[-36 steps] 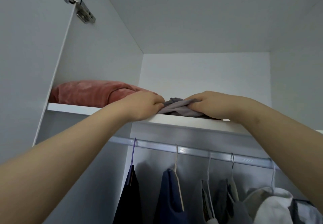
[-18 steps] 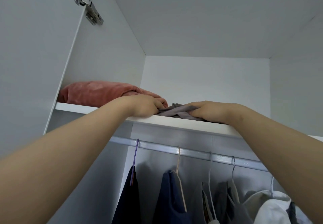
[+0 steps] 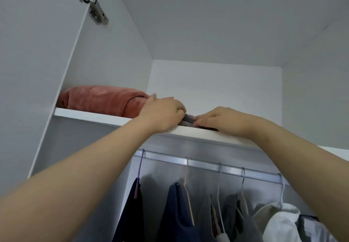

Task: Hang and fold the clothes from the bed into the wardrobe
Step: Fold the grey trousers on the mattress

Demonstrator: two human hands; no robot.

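Note:
A folded grey garment [image 3: 188, 121] lies on the wardrobe's white top shelf [image 3: 90, 115], just behind its front edge; only a small strip shows between my hands. My left hand [image 3: 162, 113] lies over the garment's left end, fingers curled down onto the cloth and thumb pointing up towards the pink bundle. My right hand [image 3: 226, 120] rests flat on its right part, fingers stretched leftwards and pressing it onto the shelf. The rest of the garment is hidden under both hands.
A rolled pink blanket [image 3: 102, 99] fills the shelf's left end, touching my left hand. Below runs a metal rail [image 3: 207, 165] with several hangers carrying dark, grey and white clothes [image 3: 177, 213]. The open door with its hinge [image 3: 94, 9] stands at the left.
Both hands have pushed the grey garment farther back onto the shelf, so less of it shows. My left hand has moved up against the pink blanket, and my right hand has flattened.

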